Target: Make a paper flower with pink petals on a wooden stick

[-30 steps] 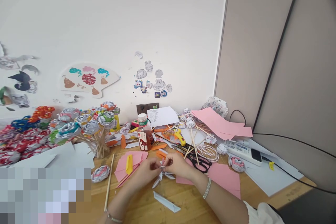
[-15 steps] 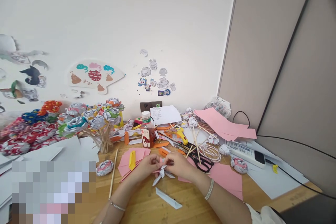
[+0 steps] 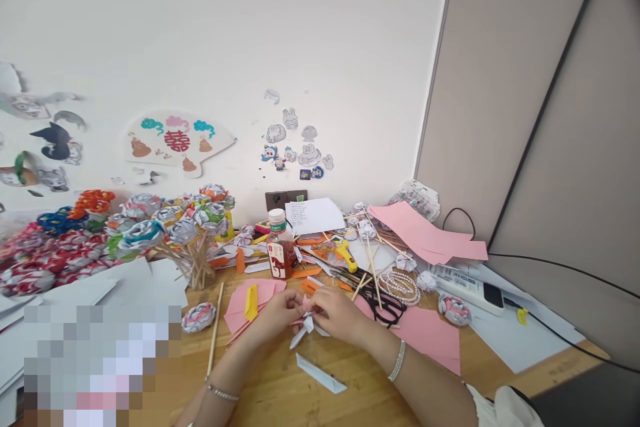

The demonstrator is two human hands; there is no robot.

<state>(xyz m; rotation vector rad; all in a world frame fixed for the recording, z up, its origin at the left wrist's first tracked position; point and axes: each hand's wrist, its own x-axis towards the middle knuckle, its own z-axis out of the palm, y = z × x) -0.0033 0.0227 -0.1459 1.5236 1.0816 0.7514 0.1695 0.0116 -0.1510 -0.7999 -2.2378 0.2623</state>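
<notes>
Low over the wooden desk (image 3: 360, 380), my left hand (image 3: 277, 312) and my right hand (image 3: 337, 311) meet, both pinching a small folded paper piece (image 3: 306, 324), white with pink print. Its pointed flaps hang down between my fingers. A folded white paper strip (image 3: 320, 373) lies on the desk just in front of my hands. Pink paper sheets (image 3: 250, 300) with a yellow folded bit (image 3: 251, 301) lie to the left of my left hand. Each wrist wears a bracelet.
A bunch of paper roses on sticks (image 3: 170, 230) stands at the left. A small brown bottle (image 3: 279, 253), black scissors (image 3: 385, 307), a bead string (image 3: 400, 285), wooden sticks (image 3: 215, 330), pink sheets (image 3: 425, 233) and a white remote (image 3: 467, 285) crowd the back and right.
My hands stayed together on the folded piece, with small finger movements. The view shifted slightly as my head moved.
</notes>
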